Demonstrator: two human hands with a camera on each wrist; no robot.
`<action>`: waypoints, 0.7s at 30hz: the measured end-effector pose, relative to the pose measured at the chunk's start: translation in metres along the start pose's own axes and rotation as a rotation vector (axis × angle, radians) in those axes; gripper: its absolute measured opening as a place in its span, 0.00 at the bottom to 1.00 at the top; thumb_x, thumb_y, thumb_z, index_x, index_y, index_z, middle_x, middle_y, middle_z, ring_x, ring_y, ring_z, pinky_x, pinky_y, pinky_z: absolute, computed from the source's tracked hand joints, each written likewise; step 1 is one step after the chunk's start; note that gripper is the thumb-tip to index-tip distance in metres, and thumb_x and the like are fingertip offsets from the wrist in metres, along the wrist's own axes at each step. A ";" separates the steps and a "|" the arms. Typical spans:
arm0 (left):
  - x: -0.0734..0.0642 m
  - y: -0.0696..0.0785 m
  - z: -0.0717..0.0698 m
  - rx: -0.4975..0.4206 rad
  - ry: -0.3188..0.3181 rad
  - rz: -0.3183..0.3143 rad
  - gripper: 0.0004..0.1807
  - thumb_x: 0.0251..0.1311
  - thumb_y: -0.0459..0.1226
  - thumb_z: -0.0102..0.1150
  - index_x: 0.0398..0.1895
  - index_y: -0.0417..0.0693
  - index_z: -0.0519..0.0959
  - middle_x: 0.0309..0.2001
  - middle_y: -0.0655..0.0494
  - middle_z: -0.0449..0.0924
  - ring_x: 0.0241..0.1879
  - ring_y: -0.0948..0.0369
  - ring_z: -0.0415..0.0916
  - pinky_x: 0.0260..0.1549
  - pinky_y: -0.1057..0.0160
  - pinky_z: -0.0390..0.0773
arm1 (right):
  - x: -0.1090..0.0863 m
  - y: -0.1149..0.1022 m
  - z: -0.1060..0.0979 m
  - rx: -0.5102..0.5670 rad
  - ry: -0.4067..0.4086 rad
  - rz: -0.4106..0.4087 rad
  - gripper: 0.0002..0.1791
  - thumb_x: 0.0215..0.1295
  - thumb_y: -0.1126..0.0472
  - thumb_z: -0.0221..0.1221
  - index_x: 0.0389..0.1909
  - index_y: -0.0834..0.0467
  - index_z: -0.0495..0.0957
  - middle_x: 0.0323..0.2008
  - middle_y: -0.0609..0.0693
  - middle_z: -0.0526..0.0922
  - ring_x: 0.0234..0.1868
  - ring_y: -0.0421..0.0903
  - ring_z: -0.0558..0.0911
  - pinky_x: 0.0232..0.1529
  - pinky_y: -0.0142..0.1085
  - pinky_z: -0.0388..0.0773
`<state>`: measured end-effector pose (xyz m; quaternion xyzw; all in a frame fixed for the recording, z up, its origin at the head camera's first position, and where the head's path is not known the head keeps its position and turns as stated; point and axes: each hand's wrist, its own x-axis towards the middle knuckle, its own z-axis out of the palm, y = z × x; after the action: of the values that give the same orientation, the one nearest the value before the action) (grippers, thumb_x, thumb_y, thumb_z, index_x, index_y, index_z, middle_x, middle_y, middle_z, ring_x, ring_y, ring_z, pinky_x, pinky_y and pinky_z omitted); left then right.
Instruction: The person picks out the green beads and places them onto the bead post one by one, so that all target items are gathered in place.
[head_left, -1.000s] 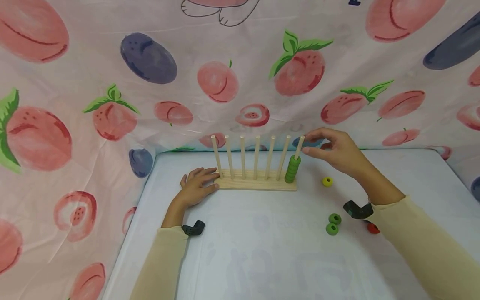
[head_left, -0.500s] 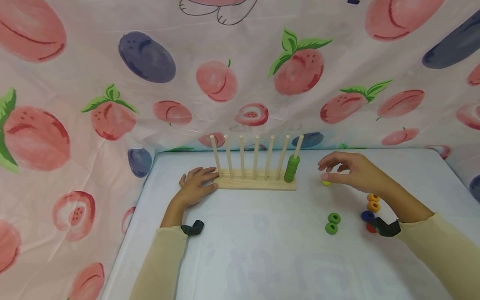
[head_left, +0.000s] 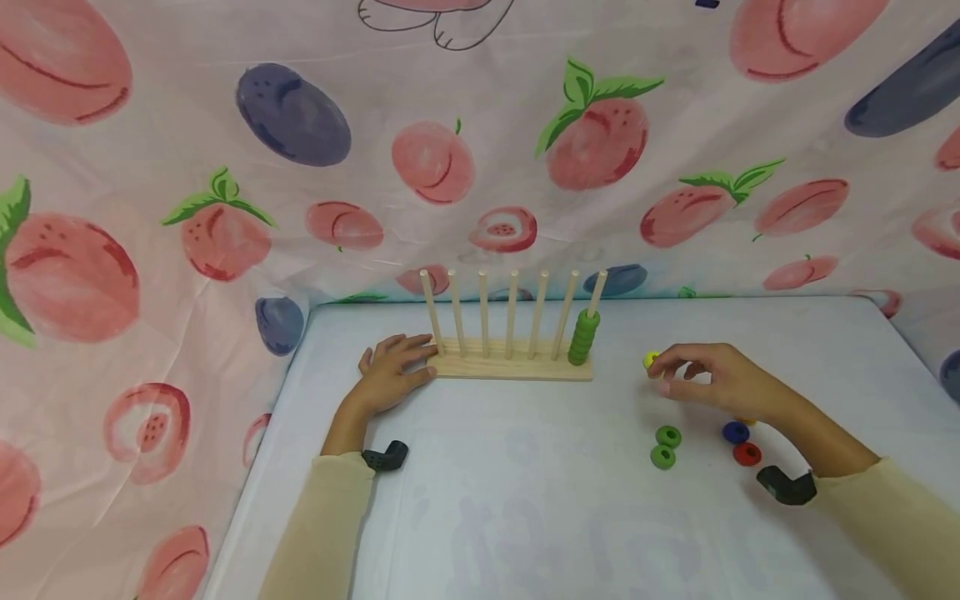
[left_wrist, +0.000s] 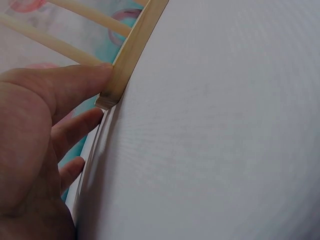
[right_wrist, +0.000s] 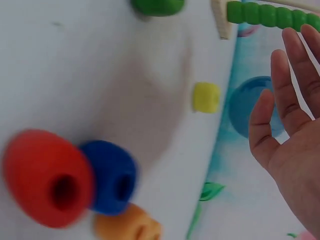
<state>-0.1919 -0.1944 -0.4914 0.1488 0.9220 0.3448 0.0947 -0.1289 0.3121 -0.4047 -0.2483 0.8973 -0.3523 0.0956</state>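
Note:
A wooden peg rack (head_left: 510,367) stands at the back of the table, with several upright pegs in a row. Green beads (head_left: 583,337) are stacked on its rightmost peg. My left hand (head_left: 393,375) holds the rack's left end, thumb (left_wrist: 85,82) against the base. Over the table to the right hovers my right hand (head_left: 708,379), fingers bent in the head view and nothing in them. A yellow bead (right_wrist: 206,97) lies near its fingertips. Below the hand are two loose green beads (head_left: 666,447).
A blue bead (head_left: 736,432) and a red bead (head_left: 747,454) lie under the right forearm. Orange beads (right_wrist: 127,225) beside them are partly hidden in the head view. Fruit-printed cloth (head_left: 465,83) hangs behind the table.
My right hand has come away from the rightmost peg, moving right and towards me past the yellow bead. The left hand stays on the rack. The green stack looks the same.

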 end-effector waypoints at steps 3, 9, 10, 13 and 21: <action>0.000 0.000 0.000 -0.003 -0.002 -0.003 0.26 0.69 0.49 0.61 0.69 0.58 0.77 0.77 0.59 0.65 0.80 0.47 0.42 0.70 0.30 0.24 | -0.004 0.007 0.007 0.017 -0.004 -0.008 0.09 0.70 0.59 0.65 0.49 0.51 0.84 0.41 0.41 0.86 0.45 0.34 0.79 0.49 0.28 0.78; 0.000 0.000 0.000 0.000 -0.001 0.005 0.26 0.70 0.50 0.60 0.69 0.58 0.77 0.77 0.59 0.64 0.80 0.46 0.42 0.69 0.30 0.25 | -0.011 0.019 0.018 0.002 0.003 0.004 0.07 0.68 0.58 0.67 0.45 0.50 0.86 0.41 0.37 0.86 0.44 0.36 0.80 0.49 0.31 0.78; 0.000 -0.001 0.000 0.000 -0.001 0.005 0.26 0.70 0.50 0.60 0.69 0.58 0.77 0.77 0.59 0.64 0.80 0.46 0.42 0.69 0.30 0.25 | -0.012 0.020 0.019 0.000 -0.003 0.018 0.07 0.68 0.57 0.67 0.45 0.49 0.86 0.41 0.36 0.86 0.44 0.36 0.80 0.50 0.32 0.78; 0.000 -0.001 0.000 0.000 0.000 0.004 0.26 0.69 0.50 0.61 0.69 0.58 0.77 0.77 0.59 0.64 0.81 0.46 0.42 0.69 0.30 0.25 | -0.015 0.024 0.022 -0.005 -0.033 0.057 0.09 0.67 0.53 0.68 0.46 0.47 0.86 0.43 0.38 0.87 0.46 0.37 0.81 0.52 0.33 0.79; 0.000 -0.002 0.001 -0.003 -0.001 0.004 0.26 0.69 0.50 0.61 0.69 0.58 0.77 0.77 0.59 0.64 0.80 0.46 0.42 0.69 0.30 0.25 | -0.021 0.034 0.023 0.008 -0.119 0.099 0.14 0.62 0.47 0.71 0.47 0.43 0.85 0.46 0.38 0.87 0.48 0.39 0.80 0.51 0.33 0.78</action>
<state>-0.1925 -0.1954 -0.4932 0.1508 0.9210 0.3464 0.0947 -0.1161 0.3306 -0.4454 -0.2238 0.8998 -0.3353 0.1672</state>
